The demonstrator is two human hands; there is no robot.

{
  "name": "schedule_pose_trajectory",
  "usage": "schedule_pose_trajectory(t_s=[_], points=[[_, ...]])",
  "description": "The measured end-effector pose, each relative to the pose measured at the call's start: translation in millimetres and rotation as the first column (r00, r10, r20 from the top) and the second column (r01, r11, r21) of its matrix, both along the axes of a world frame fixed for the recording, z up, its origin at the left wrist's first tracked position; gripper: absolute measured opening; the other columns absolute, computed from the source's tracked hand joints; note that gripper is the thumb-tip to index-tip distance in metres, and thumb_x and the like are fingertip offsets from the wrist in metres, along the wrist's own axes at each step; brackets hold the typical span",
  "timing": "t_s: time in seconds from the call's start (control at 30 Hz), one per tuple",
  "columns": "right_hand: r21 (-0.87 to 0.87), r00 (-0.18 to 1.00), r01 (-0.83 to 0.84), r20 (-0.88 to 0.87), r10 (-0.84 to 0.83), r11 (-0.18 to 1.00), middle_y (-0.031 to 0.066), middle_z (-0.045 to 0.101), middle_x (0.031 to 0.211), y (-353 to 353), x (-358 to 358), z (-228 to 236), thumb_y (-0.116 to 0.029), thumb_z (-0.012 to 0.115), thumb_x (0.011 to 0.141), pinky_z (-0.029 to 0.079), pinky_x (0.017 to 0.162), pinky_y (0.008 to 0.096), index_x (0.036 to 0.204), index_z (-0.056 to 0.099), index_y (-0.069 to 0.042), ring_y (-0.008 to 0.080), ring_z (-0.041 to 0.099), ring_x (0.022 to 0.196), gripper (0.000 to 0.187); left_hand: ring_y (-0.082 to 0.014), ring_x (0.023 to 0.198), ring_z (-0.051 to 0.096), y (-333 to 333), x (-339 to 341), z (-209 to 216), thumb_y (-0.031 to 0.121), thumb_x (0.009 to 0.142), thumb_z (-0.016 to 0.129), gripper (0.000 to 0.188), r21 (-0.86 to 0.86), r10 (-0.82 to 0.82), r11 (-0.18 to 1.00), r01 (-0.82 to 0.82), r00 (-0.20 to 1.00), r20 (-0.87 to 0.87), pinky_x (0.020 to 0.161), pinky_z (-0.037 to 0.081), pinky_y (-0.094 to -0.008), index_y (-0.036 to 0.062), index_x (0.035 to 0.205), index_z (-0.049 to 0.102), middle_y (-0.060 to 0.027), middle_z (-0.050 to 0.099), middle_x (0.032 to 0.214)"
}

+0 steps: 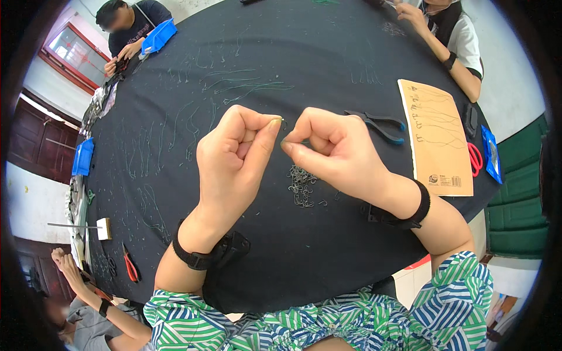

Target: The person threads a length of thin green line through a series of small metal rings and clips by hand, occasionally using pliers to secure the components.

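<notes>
Over the black-covered table, my two hands face each other with their fingertips nearly meeting. My left hand is closed in a pinch, and a tiny fish hook juts from between its thumb and forefinger. Close by, my right hand also pinches thumb to forefinger; whatever lies between those tips is too small to make out. Just beneath the right hand sits a loose heap of small metal fish hooks. Green line pieces with hooks lie spread beyond my hands.
Blue-handled pliers lie past my right hand, beside a brown card notebook with hooks and lines on it. Red scissors and a blue packet are further right. Red-handled pliers rest at left. Other people work around the table.
</notes>
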State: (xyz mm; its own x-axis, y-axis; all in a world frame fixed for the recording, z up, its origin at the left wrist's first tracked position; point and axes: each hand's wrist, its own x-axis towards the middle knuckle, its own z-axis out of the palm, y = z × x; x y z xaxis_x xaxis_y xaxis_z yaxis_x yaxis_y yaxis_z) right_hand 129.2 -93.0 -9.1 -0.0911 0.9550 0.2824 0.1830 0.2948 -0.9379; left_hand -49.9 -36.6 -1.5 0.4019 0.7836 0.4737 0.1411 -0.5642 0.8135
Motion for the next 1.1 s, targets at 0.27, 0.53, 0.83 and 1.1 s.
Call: schedule_pose_trajectory(t_s=[0.27,0.53,0.83,1.1], points=[[0.468,0.935,0.127,0.238,-0.264,0.875,0.0074,0.056,0.058,0,7,13,-0.010,0.069,0.086,0.039,0.047,0.0278,0.093,0.067,-0.007,0.0145,0.053,0.047,0.008,-0.0003,0.055,0.038,-2,-1,4,0.002,0.088,0.070,0.003,0.085,-0.014,0.996,0.019,0.998,-0.066,0.050,0.032,-0.0190,0.0004,0.088,0.068,0.0058,0.047,0.061],[0.150,0.991,0.113,0.058,-0.123,0.982,-0.0043,0.053,0.060,13,16,7,-0.014,0.067,0.092,0.033,0.050,0.0212,0.095,0.067,-0.002,0.0019,0.042,0.054,0.012,-0.0021,0.057,0.046,-4,0,2,0.004,0.086,0.073,0.007,0.108,-0.021,0.994,0.031,0.996,-0.090,0.050,0.035,-0.0198,0.0010,0.086,0.068,0.0015,0.058,0.066],[-0.207,0.937,-0.137,-0.344,0.059,0.969,-0.0054,0.059,0.075,15,7,-6,-0.016,0.065,0.094,0.037,0.055,0.0188,0.096,0.064,-0.002,0.0006,0.047,0.064,0.014,-0.0003,0.057,0.045,-3,1,0,0.002,0.087,0.073,0.006,0.071,-0.013,0.997,0.013,1.000,-0.005,0.050,0.035,-0.0188,-0.0008,0.087,0.067,0.0026,0.058,0.066],[0.155,0.969,0.045,0.232,-0.081,0.987,0.0013,0.051,0.053,0,3,3,-0.012,0.067,0.083,0.035,0.047,0.0259,0.084,0.062,-0.005,0.0052,0.045,0.047,0.009,-0.0003,0.057,0.039,2,0,-10,0.000,0.088,0.071,0.004,0.073,0.013,0.997,-0.017,0.999,0.053,0.050,0.032,-0.0186,-0.0012,0.088,0.067,0.0047,0.051,0.064]])
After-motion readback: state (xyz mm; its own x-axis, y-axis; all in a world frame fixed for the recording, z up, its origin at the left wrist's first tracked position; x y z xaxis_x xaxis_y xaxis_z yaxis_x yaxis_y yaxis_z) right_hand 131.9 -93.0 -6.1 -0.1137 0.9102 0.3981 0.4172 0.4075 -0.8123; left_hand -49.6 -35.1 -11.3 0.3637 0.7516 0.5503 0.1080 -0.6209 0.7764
